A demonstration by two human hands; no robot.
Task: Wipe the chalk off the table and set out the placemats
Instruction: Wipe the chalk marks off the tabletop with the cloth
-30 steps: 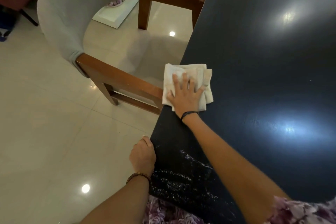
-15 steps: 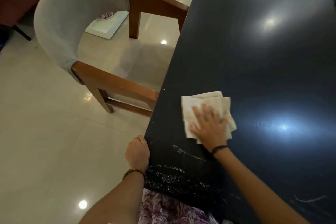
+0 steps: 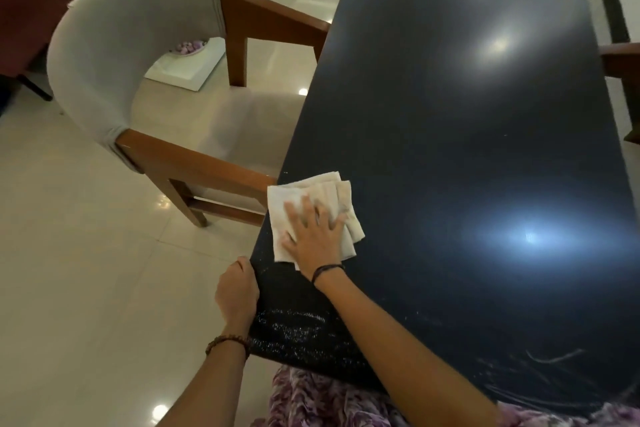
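The right hand (image 3: 317,237) lies flat and open, fingers spread, pressing down on a folded white cloth (image 3: 313,215). The cloth sits on the dark counter (image 3: 467,149) at its left edge, close to the near left corner. It looks about square, with its corners pointing away and to the right. The left hand (image 3: 237,291) is curled shut around the counter's left edge, just beside the cloth. White chalk marks (image 3: 294,326) show along the near edge, between the two arms. A wooden chair (image 3: 138,55) stands at the left side.
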